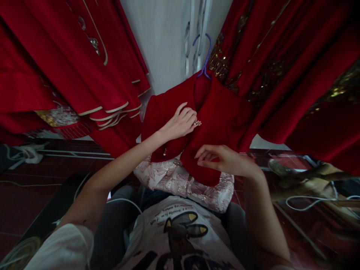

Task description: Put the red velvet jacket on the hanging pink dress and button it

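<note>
A short red jacket [227, 116] hangs on a purple hanger [206, 63] and drapes down to a pale floral brocade cushion [174, 180] on my lap. My left hand [182, 122] rests on the jacket's front, its fingertips closed on a small beaded ornament [198, 123] by the opening edge. Lower down, a second small shiny ornament [165, 152] sits on the jacket's left panel. My right hand [215, 157] is held over the lower right panel with fingers curled and thumb near the fingertips. Whatever is between them is too small to make out.
Red garments with pale trim [112, 93] hang on the left, and red garments with gold sequins [281, 82] hang on the right. Behind the jacket stands a pale cabinet door [163, 41] with metal handles. Wooden poles and a white cord [306, 198] lie at right.
</note>
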A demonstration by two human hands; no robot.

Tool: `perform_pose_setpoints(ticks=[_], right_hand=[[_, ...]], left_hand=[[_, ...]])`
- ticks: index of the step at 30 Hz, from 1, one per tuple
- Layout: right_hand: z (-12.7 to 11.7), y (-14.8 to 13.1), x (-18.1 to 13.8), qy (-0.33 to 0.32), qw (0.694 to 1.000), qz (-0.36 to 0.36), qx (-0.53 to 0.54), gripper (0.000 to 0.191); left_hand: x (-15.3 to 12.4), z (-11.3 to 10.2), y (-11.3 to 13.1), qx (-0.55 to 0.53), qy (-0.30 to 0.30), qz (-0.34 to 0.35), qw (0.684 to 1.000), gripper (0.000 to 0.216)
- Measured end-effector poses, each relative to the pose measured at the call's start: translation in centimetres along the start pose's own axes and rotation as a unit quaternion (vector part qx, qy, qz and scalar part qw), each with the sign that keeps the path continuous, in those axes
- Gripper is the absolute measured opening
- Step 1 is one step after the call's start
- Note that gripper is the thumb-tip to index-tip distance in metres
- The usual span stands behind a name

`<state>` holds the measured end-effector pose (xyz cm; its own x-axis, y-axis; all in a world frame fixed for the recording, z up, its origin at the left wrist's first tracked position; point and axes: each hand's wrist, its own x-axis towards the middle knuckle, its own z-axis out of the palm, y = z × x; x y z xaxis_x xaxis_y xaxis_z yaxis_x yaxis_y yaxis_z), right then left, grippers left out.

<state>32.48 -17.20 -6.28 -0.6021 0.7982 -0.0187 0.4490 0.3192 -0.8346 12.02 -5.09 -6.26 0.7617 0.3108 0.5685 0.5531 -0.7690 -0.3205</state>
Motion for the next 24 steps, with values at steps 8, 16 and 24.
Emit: perform_pose_setpoints(ticks=[8,16,24], right_hand=[[-0.4,0.6,0.0,0.019,1.0,0.01,0.022,0.023],[-0.3,1.0,0.4,0.025,0.999,0.019,0.009,0.026],[-0.2,0.4,0.3,0.032,0.999,0.015,-0.004,0.022]], left_hand=[[0.6,-0.2,-1.5,-0.04,-0.016,0.04,0.998,0.02],[1.2,-1.6,-1.4,-0.018,-0.014,0.022,0.999,0.014],[1.7,-0.4,-2.8,-0.013,-0.031,0.07,0.997,0.016]])
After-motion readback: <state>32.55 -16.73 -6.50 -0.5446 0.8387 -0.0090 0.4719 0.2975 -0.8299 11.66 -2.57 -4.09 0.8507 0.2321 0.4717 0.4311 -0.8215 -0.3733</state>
